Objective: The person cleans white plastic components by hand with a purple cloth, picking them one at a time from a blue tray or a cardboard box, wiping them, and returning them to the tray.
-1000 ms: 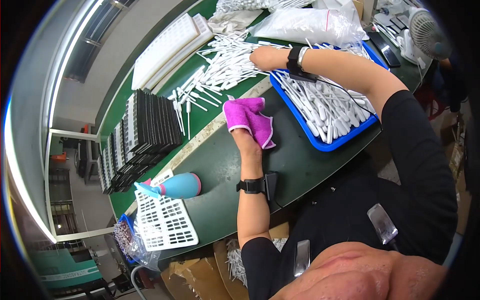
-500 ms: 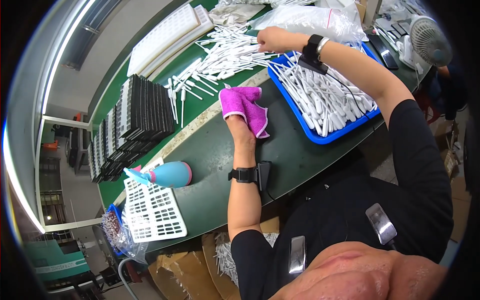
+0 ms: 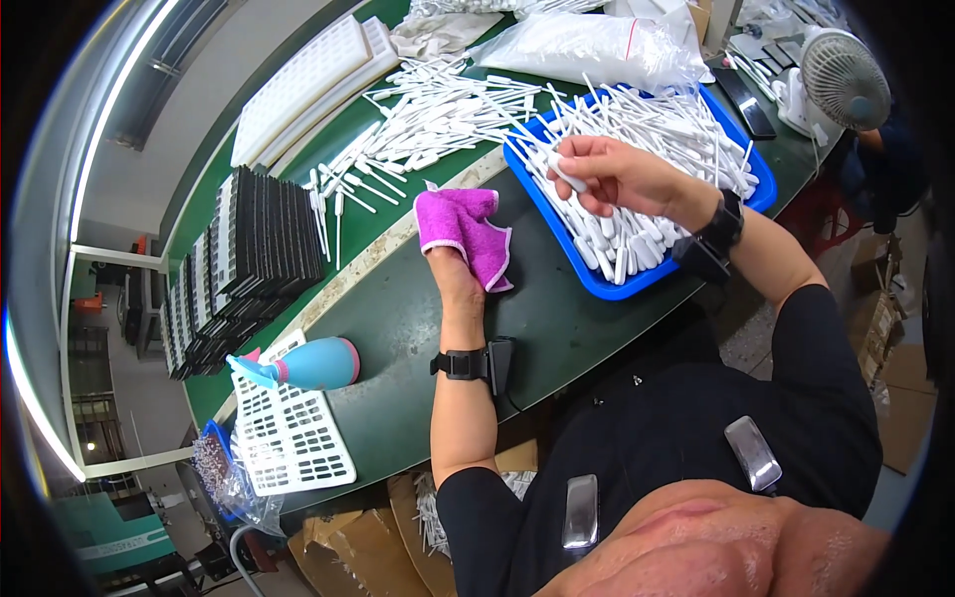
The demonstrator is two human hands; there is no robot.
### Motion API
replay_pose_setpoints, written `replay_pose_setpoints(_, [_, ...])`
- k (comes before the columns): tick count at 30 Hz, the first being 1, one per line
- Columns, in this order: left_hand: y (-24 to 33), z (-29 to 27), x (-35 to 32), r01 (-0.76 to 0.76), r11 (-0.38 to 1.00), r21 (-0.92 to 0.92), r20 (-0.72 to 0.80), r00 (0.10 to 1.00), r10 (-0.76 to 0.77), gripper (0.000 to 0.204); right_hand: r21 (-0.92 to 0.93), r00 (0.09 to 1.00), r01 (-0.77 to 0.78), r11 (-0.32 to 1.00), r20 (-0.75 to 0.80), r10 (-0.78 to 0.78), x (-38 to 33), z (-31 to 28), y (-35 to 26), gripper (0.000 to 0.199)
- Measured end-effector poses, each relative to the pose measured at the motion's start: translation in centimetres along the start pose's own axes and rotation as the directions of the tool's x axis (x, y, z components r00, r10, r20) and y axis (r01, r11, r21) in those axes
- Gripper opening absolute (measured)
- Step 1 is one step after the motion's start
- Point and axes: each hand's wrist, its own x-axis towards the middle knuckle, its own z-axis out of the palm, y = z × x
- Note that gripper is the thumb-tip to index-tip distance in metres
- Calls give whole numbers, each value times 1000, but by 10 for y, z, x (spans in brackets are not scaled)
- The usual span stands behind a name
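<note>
Pinching one white plastic tube point(image 3: 563, 175) between thumb and fingertips, the right hand point(image 3: 609, 175) hovers closed over the blue tray point(image 3: 557, 244), which lies directly beneath it and holds a heap of the same tubes, far too many to count. The left hand point(image 3: 453, 267) rests nearer the body with its fingers tucked into a magenta cloth point(image 3: 466, 227), which is draped over them and lies just left of the tray's near corner. The tube looks light, stiff and smooth, so it probably slips easily; a hold around its thicker middle seems safer than one at the thin tip. The cloth is soft and limp and should bunch wherever it is grasped. Beyond the left hand, more loose tubes point(image 3: 438, 114) are scattered over the green table point(image 3: 398, 298), again uncountable. Farther left stand rows of black trays point(image 3: 249, 254) on edge, and beyond them two white moulded trays point(image 3: 313, 85). Near the left elbow lie one teal spray bottle point(image 3: 313, 364) and one white grid rack point(image 3: 288, 438). Past the right hand sit one clear bag point(image 3: 597, 45) of white parts and one small white fan point(image 3: 841, 80).
</note>
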Motion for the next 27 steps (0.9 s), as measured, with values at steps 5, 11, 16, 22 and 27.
replay_pose_setpoints(5, [0,6,3,21,1000,11,-9,1000,-21,38,-5,994,70,998,-89,-70,0,-1,1,19])
replay_pose_setpoints(11, [-6,14,-3,69,997,23,-48,997,-68,39,-2,986,73,997,-152,-73,-3,-16,3,22])
replay_pose_setpoints(16, [0,30,-3,32,998,62,37,999,-34,40,-86,991,43,995,-122,-53,7,-8,11,22])
replay_pose_setpoints(22, [-7,38,-17,118,990,-80,-77,989,-124,40,-205,999,2,979,-44,-12,9,-2,19,23])
replay_pose_setpoints(27, [1,33,-19,193,975,-105,-24,980,-197,38,-284,994,90,955,-33,-103,6,0,28,23])
